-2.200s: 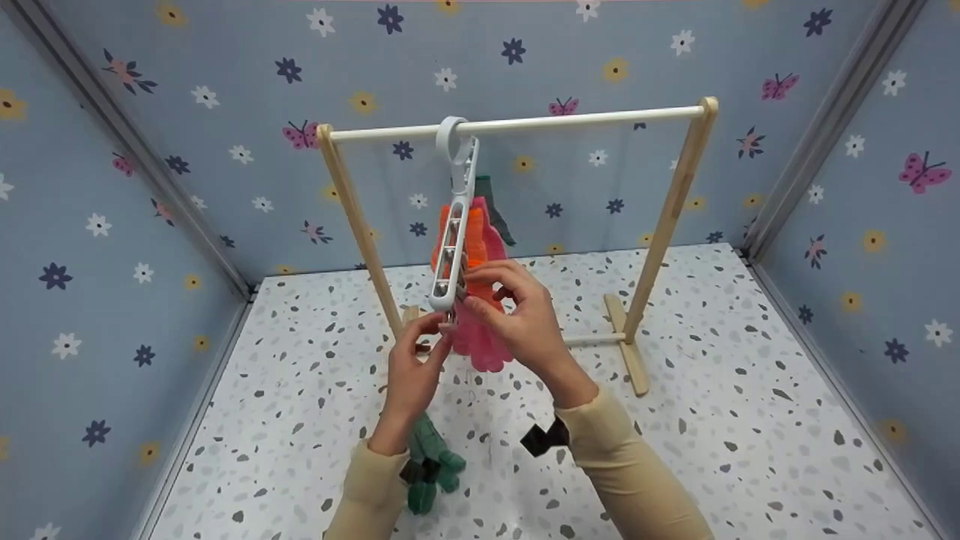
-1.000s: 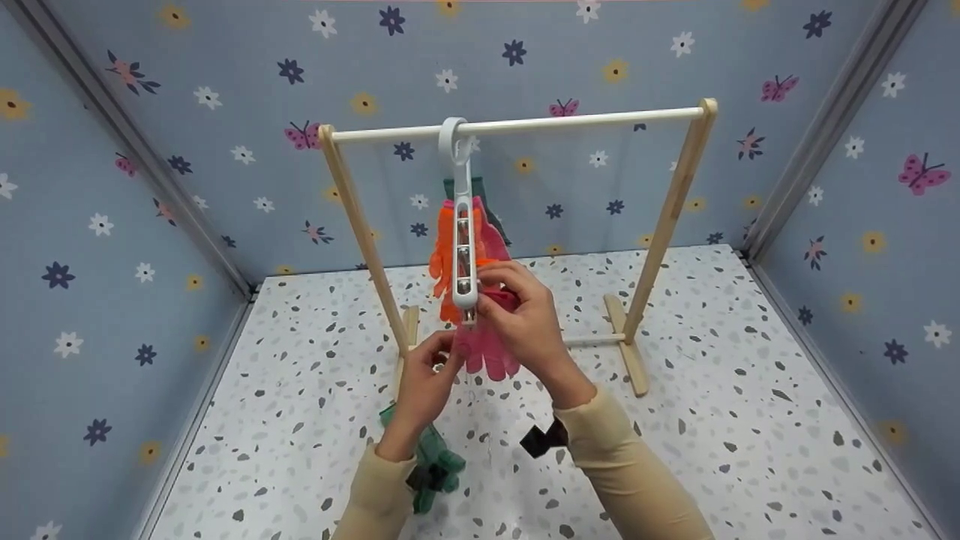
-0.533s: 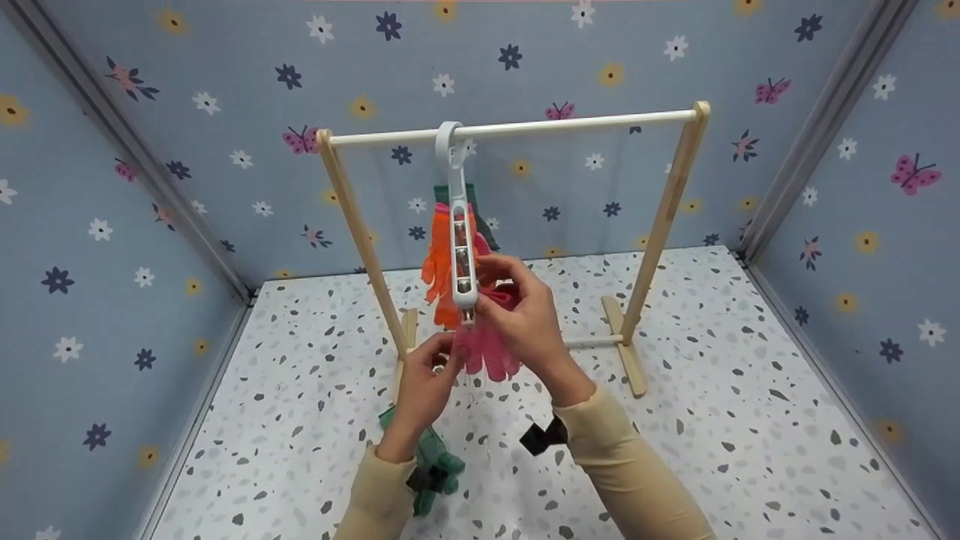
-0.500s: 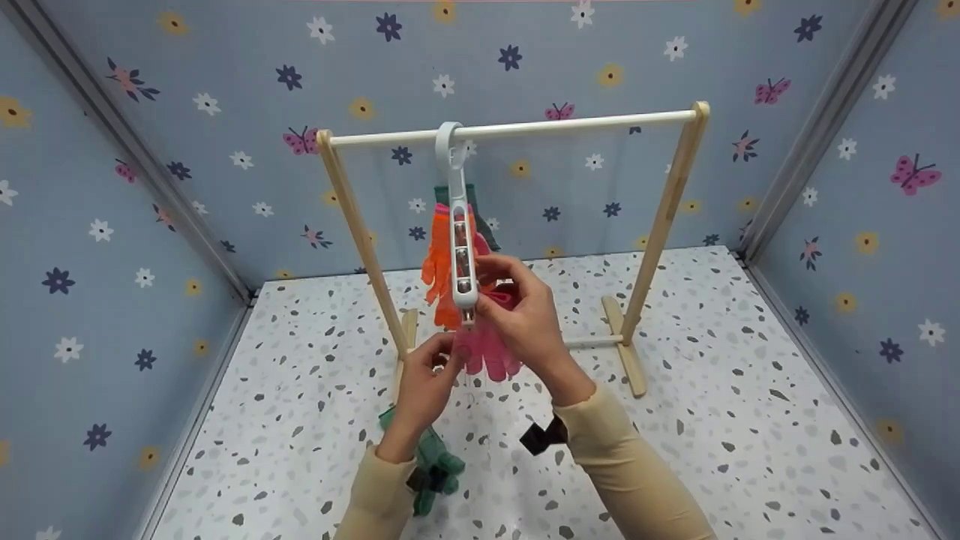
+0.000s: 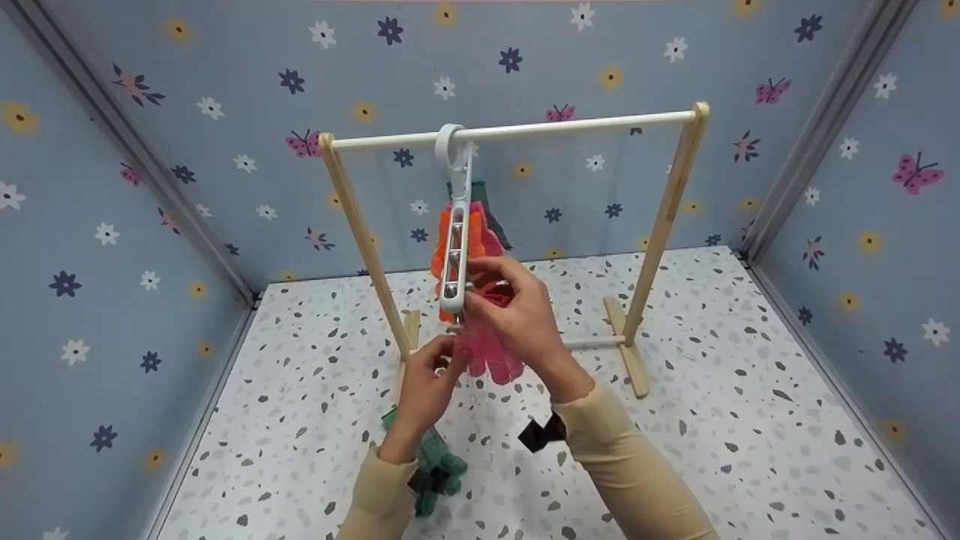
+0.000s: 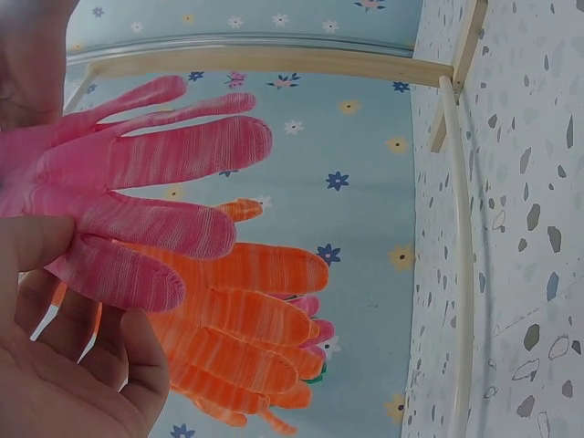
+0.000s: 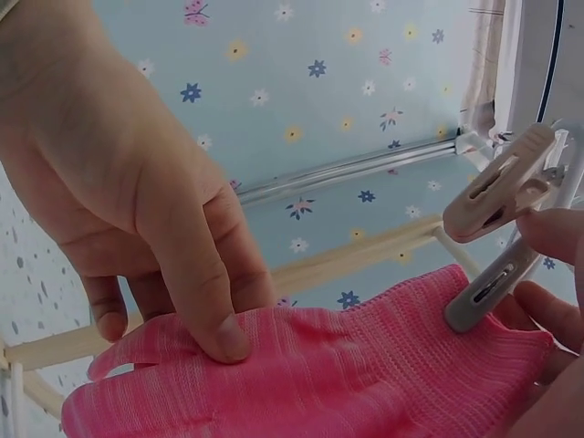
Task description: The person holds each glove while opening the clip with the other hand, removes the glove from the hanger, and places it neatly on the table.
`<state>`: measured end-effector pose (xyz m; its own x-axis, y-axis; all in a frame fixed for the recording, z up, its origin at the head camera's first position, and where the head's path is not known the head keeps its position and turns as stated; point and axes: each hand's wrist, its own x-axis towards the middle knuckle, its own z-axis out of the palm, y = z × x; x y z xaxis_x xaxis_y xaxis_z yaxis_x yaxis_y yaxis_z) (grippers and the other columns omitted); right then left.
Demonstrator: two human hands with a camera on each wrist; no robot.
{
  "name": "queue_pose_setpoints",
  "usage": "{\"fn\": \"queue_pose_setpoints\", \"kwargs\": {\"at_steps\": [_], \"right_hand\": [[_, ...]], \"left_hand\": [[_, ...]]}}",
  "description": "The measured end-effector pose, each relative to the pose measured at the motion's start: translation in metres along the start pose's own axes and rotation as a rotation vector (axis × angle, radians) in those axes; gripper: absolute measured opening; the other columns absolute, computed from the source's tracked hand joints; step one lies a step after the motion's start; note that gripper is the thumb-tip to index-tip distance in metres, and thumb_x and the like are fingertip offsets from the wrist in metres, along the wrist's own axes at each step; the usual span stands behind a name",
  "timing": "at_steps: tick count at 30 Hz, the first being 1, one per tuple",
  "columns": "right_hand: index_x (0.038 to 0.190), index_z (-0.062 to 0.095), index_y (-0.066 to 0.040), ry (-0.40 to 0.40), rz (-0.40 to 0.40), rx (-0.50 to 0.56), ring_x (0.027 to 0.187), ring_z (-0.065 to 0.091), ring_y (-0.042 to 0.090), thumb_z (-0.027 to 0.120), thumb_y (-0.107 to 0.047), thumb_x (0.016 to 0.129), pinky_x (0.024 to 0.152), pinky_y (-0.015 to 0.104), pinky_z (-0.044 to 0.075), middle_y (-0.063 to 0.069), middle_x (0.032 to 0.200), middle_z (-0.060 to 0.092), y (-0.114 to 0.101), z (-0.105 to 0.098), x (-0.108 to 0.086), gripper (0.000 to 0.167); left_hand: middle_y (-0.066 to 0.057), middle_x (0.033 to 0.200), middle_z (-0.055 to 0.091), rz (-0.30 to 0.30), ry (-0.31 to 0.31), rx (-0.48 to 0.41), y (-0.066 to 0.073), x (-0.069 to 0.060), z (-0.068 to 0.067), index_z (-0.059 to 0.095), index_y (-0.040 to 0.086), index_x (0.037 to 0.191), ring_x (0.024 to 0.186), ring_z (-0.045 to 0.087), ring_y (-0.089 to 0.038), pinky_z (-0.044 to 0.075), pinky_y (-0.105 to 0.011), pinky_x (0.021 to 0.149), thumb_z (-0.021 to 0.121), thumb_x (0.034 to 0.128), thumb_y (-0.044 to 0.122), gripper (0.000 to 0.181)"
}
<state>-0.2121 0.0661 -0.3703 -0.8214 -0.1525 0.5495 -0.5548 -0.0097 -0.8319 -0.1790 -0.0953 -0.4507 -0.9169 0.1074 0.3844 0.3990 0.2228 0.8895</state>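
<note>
A pink knitted glove (image 7: 301, 374) hangs fingers down near the front end of a white clip hanger (image 5: 453, 304). My left hand (image 5: 426, 382) pinches this glove by its side, close to the base of its fingers. Higher up, at the cuff, my right hand (image 5: 525, 315) pinches a grey clip (image 7: 488, 297) whose tip lies on the cuff. A beige clip (image 7: 502, 187) sits beside it, close to a right fingertip. Behind hang orange gloves (image 6: 246, 315), more pink ones, and a green glove (image 5: 491, 217) at the back. My right hand partly covers the pink cuff in the head view.
The hanger's ring loops over the white bar (image 5: 585, 127) of a wooden rack (image 5: 664, 225). Green gloves (image 5: 433, 454) lie on the speckled surface (image 5: 750, 420) below my left wrist. Flowered panels (image 5: 600, 45) enclose the back and sides.
My left hand went from the hanger's front end down to the pink glove's side. The hanger swung right, then slightly back left. My right hand stays at the cuff.
</note>
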Motion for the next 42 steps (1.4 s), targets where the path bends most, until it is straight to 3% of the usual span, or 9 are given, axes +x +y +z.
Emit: {"fn": "queue_pose_setpoints", "kwargs": {"at_steps": [8, 17, 24, 29, 34, 42], "right_hand": [[0.121, 0.066, -0.001, 0.014, 0.074, 0.022, 0.09, 0.063, 0.024, 0.075, -0.007, 0.087, 0.078, 0.035, 0.055, 0.01, 0.101, 0.066, -0.0033, 0.0035, 0.0016, 0.036], [0.117, 0.068, -0.002, 0.034, 0.145, 0.024, 0.086, 0.064, 0.024, 0.074, -0.007, 0.085, 0.075, 0.032, 0.054, 0.01, 0.096, 0.068, -0.0029, 0.0047, 0.0019, 0.032], [0.116, 0.068, -0.001, 0.023, 0.163, 0.075, 0.086, 0.062, 0.026, 0.073, -0.006, 0.087, 0.072, 0.031, 0.053, 0.012, 0.097, 0.067, 0.0015, 0.0034, 0.0022, 0.03], [0.114, 0.068, 0.001, 0.026, 0.177, 0.134, 0.082, 0.061, 0.026, 0.075, -0.006, 0.087, 0.068, 0.029, 0.052, 0.014, 0.094, 0.066, 0.0023, 0.0043, 0.0028, 0.029], [0.114, 0.068, 0.001, 0.031, 0.191, 0.162, 0.083, 0.06, 0.026, 0.073, -0.005, 0.088, 0.069, 0.03, 0.052, 0.015, 0.097, 0.066, 0.0034, 0.0045, 0.0019, 0.027], [0.115, 0.067, 0.001, 0.047, 0.22, 0.174, 0.086, 0.06, 0.025, 0.071, -0.001, 0.088, 0.072, 0.03, 0.052, 0.015, 0.098, 0.065, 0.0019, 0.0019, 0.0014, 0.027]], "left_hand": [[-0.009, 0.088, 0.067, 0.012, 0.0, 0.014, 0.0001, 0.0, 0.0001, 0.07, 0.002, 0.105, 0.078, 0.06, -0.019, 0.049, -0.027, 0.067, 0.063, 0.098, 0.01, 0.012], [-0.01, 0.09, 0.068, 0.039, -0.002, 0.009, 0.0021, -0.0015, -0.0012, 0.069, -0.002, 0.107, 0.079, 0.061, -0.019, 0.05, -0.032, 0.069, 0.064, 0.0968, 0.006, 0.014], [-0.008, 0.094, 0.068, -0.002, 0.014, -0.017, 0.0063, -0.0004, -0.0026, 0.068, -0.001, 0.11, 0.083, 0.06, -0.018, 0.047, -0.034, 0.076, 0.065, 0.0966, 0.007, 0.016], [-0.009, 0.093, 0.068, 0.019, 0.031, -0.028, 0.0078, -0.0002, -0.0033, 0.068, -0.003, 0.109, 0.083, 0.059, -0.016, 0.046, -0.034, 0.078, 0.063, 0.097, 0.004, 0.015], [-0.01, 0.093, 0.066, 0.029, 0.036, -0.042, 0.0083, -0.0006, -0.0033, 0.067, -0.005, 0.109, 0.082, 0.057, -0.015, 0.046, -0.033, 0.078, 0.061, 0.0972, 0.001, 0.014], [-0.01, 0.093, 0.065, -0.018, 0.038, -0.103, 0.0053, -0.0023, -0.0034, 0.066, -0.006, 0.11, 0.081, 0.054, -0.017, 0.047, -0.027, 0.073, 0.06, 0.0962, -0.002, 0.016]]}}
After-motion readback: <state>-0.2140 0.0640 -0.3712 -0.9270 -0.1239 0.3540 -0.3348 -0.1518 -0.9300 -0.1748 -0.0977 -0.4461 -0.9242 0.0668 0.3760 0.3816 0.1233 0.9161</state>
